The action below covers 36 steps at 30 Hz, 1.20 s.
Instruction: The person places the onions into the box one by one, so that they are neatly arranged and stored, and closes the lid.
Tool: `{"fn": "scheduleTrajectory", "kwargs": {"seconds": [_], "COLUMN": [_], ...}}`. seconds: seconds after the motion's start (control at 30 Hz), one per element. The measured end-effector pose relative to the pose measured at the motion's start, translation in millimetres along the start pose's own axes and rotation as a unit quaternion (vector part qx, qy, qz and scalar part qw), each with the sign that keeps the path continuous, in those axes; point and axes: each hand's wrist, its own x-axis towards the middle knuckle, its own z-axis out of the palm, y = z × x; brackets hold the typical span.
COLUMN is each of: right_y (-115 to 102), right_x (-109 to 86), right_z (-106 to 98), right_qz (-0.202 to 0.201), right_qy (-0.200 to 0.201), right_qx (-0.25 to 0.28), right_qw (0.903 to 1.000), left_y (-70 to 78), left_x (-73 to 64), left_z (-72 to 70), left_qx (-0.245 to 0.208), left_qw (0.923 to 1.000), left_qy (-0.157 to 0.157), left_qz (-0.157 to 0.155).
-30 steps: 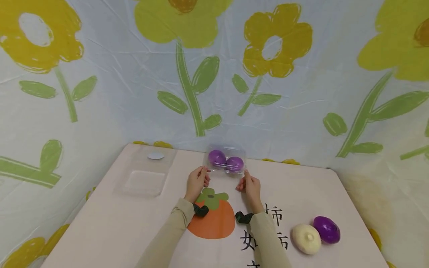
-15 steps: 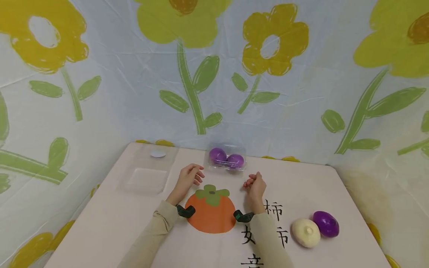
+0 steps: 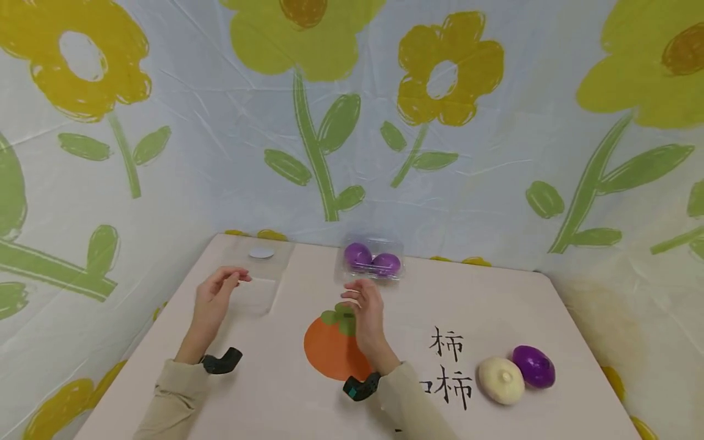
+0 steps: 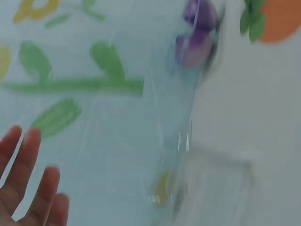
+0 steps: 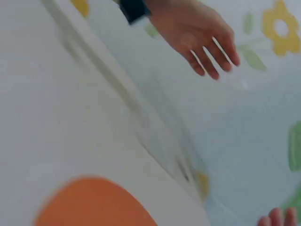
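My left hand (image 3: 213, 302) hovers over the near left part of an open, clear plastic clamshell box (image 3: 257, 298), its fingers relaxed and holding nothing. An oval white label (image 3: 261, 252) sits on the clamshell's far half. My right hand (image 3: 367, 311) is above the orange persimmon print (image 3: 327, 348), fingers loosely bent, nothing in them. Behind it, at the table's back edge, stands a second clear plastic box (image 3: 341, 267) containing two purple, onion-like vegetables (image 3: 358, 255). The left wrist view shows my left fingers (image 4: 40, 193) spread apart. In the right wrist view, my right fingertips (image 5: 278, 217) barely show.
On the right of the table (image 3: 484, 305) lie a cream, onion-like vegetable (image 3: 501, 381) and a purple one (image 3: 534, 366), side by side. Black characters (image 3: 451, 388) are printed near them. A flower-patterned cloth (image 3: 231, 153) hangs around the back and sides.
Both hands have come away from the filled box and moved left, the left hand to the open clamshell, the right over the persimmon print. The filled box stays at the back.
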Motion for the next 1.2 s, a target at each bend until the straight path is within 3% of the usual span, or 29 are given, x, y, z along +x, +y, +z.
{"fn": "scheduleTrajectory", "kwargs": {"seconds": [0.07, 0.13, 0.2, 0.3, 0.47, 0.6, 0.73, 0.87, 0.97, 1.2], "right_y": [9.7, 20.9, 32.5, 50.5, 73.1, 82.0, 84.5, 82.9, 81.2, 76.1], "right_x": [-8.7, -15.6, -22.6, -31.6, -39.1, -37.7, -33.7, -30.7, -29.4, -31.9], "right_z": [13.0, 23.8, 34.2, 49.1, 71.5, 79.2, 79.3, 78.3, 78.1, 71.0], "right_qz": [0.025, 0.057, 0.095, 0.140, 0.191, 0.206, 0.204, 0.210, 0.212, 0.215], "right_qy": [-0.096, -0.178, -0.233, -0.273, -0.269, -0.258, -0.259, -0.279, -0.299, -0.312], "right_qx": [-0.009, -0.007, -0.008, -0.010, -0.007, -0.012, -0.011, -0.014, -0.027, -0.029], "right_qw": [0.9950, 0.9823, 0.9678, 0.9516, 0.9438, 0.9437, 0.9441, 0.9370, 0.9298, 0.9248], "left_y": [-4.6, -10.3, -17.9, -31.8, -53.7, -64.3, -69.1, -70.5, -70.3, -67.4], "left_x": [-4.6, -8.9, -13.9, -19.8, -26.4, -30.8, -33.0, -34.4, -34.4, -39.5], "left_z": [-20.1, -38.1, -54.3, -71.7, -81.1, -79.5, -77.6, -78.3, -79.1, -76.6], "left_qx": [0.022, 0.029, 0.030, -0.002, -0.134, -0.177, -0.169, -0.165, -0.168, -0.157], "left_qw": [0.9990, 0.9966, 0.9933, 0.9872, 0.9670, 0.9532, 0.9532, 0.9545, 0.9556, 0.9582], "left_qy": [0.038, 0.062, 0.067, 0.060, 0.044, 0.030, 0.010, -0.005, -0.002, 0.008], "left_qz": [-0.012, -0.044, -0.089, -0.147, -0.212, -0.243, -0.251, -0.248, -0.242, -0.239]}}
